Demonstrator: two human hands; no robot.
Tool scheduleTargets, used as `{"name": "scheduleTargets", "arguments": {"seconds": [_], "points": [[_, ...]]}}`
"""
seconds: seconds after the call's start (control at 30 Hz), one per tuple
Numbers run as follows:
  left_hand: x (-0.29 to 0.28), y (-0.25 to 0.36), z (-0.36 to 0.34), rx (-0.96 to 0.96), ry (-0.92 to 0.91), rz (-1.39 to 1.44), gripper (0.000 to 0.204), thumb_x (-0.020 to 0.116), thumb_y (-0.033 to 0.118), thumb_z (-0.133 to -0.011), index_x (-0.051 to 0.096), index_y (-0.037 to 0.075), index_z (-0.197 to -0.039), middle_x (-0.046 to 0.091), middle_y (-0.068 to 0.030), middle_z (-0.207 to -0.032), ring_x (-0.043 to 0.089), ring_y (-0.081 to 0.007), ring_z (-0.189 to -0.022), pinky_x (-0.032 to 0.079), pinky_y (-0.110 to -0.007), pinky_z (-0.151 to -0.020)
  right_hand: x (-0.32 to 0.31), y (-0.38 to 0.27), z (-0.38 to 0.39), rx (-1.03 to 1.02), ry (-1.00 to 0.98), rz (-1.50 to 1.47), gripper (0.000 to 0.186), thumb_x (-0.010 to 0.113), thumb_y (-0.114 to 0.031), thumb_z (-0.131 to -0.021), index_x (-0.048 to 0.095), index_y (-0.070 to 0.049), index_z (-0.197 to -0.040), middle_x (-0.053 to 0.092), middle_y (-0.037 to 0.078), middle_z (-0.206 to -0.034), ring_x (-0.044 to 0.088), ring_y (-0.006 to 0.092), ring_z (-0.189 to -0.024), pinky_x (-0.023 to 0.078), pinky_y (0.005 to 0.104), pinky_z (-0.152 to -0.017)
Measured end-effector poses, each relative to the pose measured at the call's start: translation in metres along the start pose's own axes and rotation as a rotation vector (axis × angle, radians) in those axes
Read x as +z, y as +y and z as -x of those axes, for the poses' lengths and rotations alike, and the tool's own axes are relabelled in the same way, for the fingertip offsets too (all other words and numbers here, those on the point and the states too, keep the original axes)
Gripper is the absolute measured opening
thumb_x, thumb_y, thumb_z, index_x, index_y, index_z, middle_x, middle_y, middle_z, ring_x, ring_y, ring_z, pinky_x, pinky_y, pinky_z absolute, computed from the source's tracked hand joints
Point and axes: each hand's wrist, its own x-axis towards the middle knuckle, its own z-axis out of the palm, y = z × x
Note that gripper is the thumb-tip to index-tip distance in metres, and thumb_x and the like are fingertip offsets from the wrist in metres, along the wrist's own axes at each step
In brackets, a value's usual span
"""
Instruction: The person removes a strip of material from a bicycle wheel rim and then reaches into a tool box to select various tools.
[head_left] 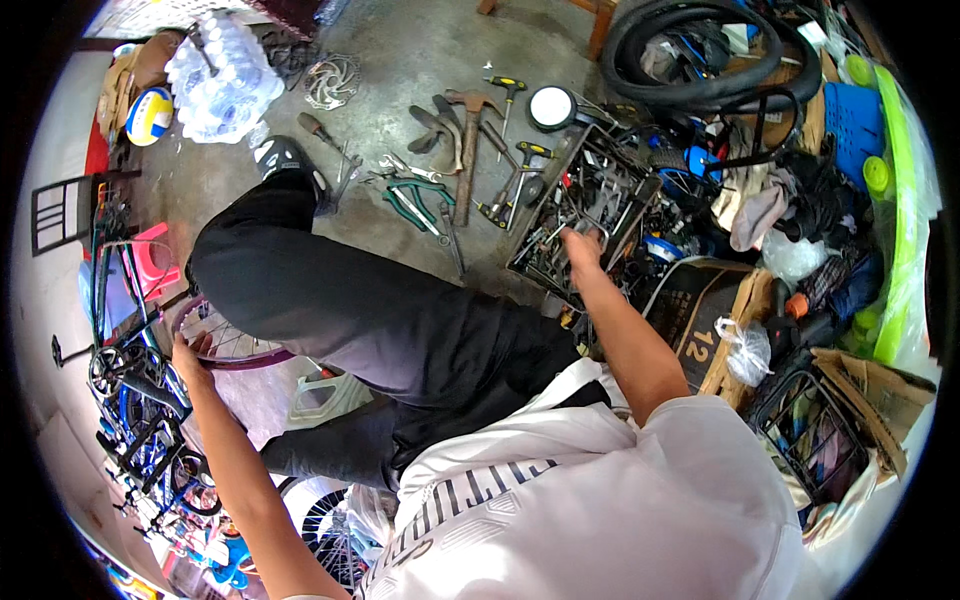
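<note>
At the left, my left hand point(192, 357) is closed on the purple rim of a spoked bicycle wheel point(262, 358), which is partly hidden behind my bent leg. Over on the right, my right hand point(583, 250) reaches down into a crate point(516, 262) packed with metal tools and small parts. Its fingertips sink in among the pieces, so I cannot tell whether they grip one. Beside the crate on the concrete floor lie a hammer point(466, 165), green-handled pliers point(408, 208), yellow-and-black handled tools point(534, 153) and a slim wrench point(452, 240).
Black tyres point(622, 62) are heaped at the far right, near a blue basket point(853, 135). A dark box point(690, 300) stands right of my arm. Bicycles point(140, 400) crowd the left wall, by a red stool point(152, 262). A disc rotor point(332, 80) and bottle pack point(222, 80) lie ahead.
</note>
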Motion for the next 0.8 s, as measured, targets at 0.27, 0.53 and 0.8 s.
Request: {"name": "scheduleTargets", "arguments": {"seconds": [0.27,0.53,0.8], "points": [[-0.026,-0.013,-0.027,-0.035,-0.006,0.022,0.05,0.053,0.047,-0.105,0.043,0.006,-0.132,0.075,-0.0187,-0.109,0.073,-0.0321,-0.093,0.051,-0.05,-0.083,0.02,-0.006,0.027,-0.025,-0.017,-0.247,0.08,0.07,-0.024,-0.088,0.038,-0.007,-0.159,0.036,0.029,-0.159,0.041,0.0437,-0.142,0.038,0.0518,-0.114],[0.008,0.001,0.007,0.005,0.011,-0.026,0.054,0.053,0.047,-0.105,0.044,0.007,-0.14,0.075,-0.0172,-0.11,0.074,-0.0302,-0.091,0.051,-0.048,-0.077,0.023,0.063,0.033,-0.411,-0.154,-0.103,0.077,0.066,-0.015,-0.087,0.038,-0.003,-0.158,0.042,0.026,-0.158,0.042,0.0417,-0.146,0.034,0.0465,-0.119],[0.002,0.0,0.008,0.01,0.03,-0.04,0.056,0.054,0.047,-0.105,0.044,0.005,-0.141,0.073,-0.0182,-0.108,0.073,-0.0313,-0.091,0.052,-0.05,-0.078,-0.03,0.105,-0.018,-0.375,0.099,0.15,0.059,0.061,-0.008,-0.082,0.054,0.005,-0.139,0.056,0.029,-0.139,0.051,0.0473,-0.134,0.039,0.0484,-0.114]]}}
